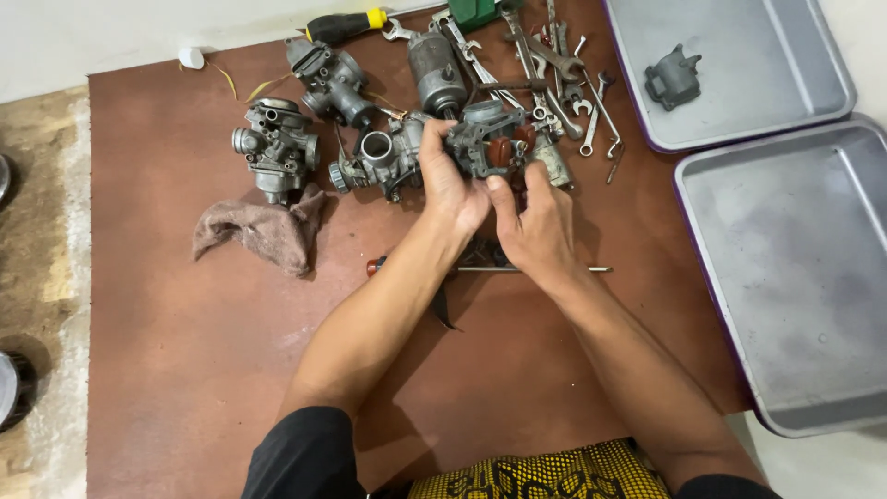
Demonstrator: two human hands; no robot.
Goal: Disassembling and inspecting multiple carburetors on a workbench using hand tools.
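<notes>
Your left hand (451,185) grips the carburetor (485,139), right hand (536,226) fingers pinch its underside—loose grip could drop small parts onto the mat (185,351).

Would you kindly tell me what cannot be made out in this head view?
- Carburetor: near side hidden by left hand and right hand.
- Screwdriver: middle hidden by the wrists.
- Green object: cut off by the top edge.
</notes>
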